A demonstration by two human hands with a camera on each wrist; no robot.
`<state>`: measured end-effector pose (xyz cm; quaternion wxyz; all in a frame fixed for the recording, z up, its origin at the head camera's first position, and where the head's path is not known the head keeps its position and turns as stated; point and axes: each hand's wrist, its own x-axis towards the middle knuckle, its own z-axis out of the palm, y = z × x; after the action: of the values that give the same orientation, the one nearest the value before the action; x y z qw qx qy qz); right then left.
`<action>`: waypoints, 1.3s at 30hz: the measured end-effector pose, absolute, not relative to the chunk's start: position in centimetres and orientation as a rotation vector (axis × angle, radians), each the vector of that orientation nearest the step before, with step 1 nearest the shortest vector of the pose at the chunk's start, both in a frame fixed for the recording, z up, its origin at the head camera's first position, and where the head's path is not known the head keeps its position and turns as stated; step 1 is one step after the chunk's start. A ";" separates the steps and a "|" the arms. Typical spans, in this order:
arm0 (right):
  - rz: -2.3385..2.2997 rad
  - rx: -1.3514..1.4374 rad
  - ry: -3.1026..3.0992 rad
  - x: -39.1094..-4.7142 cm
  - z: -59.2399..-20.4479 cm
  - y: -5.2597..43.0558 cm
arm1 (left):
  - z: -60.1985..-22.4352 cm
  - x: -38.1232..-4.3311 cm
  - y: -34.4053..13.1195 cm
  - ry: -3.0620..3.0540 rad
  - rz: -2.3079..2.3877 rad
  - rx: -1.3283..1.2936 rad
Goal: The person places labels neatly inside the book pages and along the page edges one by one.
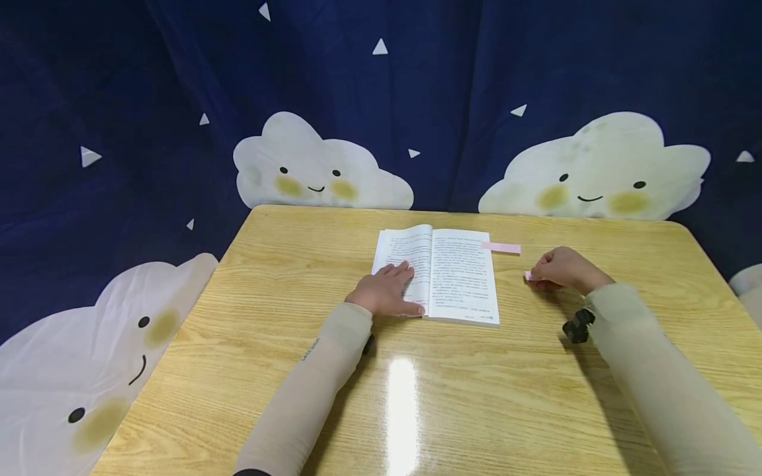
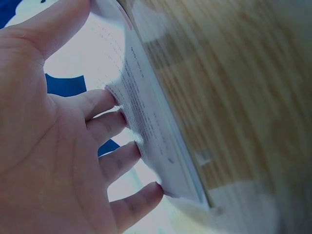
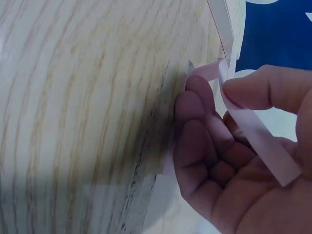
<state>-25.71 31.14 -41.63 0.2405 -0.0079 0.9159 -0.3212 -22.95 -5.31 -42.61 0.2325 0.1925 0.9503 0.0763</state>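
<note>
An open book [image 1: 461,277] with printed pages lies on the wooden table. My left hand [image 1: 387,291] rests on its left page with fingers spread, the thumb by the bottom of the spine; the left wrist view shows the fingertips against the printed page [image 2: 146,117]. A pink paper strip [image 1: 506,248] sticks out past the upper right edge of the right page. To the right of the book, my right hand [image 1: 562,270] pinches another pink paper strip [image 3: 261,139] between thumb and fingers. In the right wrist view this strip trails over the palm, the other fingers curled close over the table.
The wooden table [image 1: 268,277] has rounded far corners, and a bright reflection lies near its front. Behind it hangs a dark blue curtain [image 1: 440,86] with white clouds and triangles. A small black device [image 1: 577,326] sits at the right wrist.
</note>
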 end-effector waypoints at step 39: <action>-0.951 -0.051 2.586 -25.4 -41.7 30.8 | -42.3 -22.8 -5.2 2.604 0.217 0.521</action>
<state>-25.36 30.82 -41.65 0.1919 -0.0182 0.9209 -0.3387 -22.81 -5.19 -42.30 0.2363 0.1899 0.9496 0.0793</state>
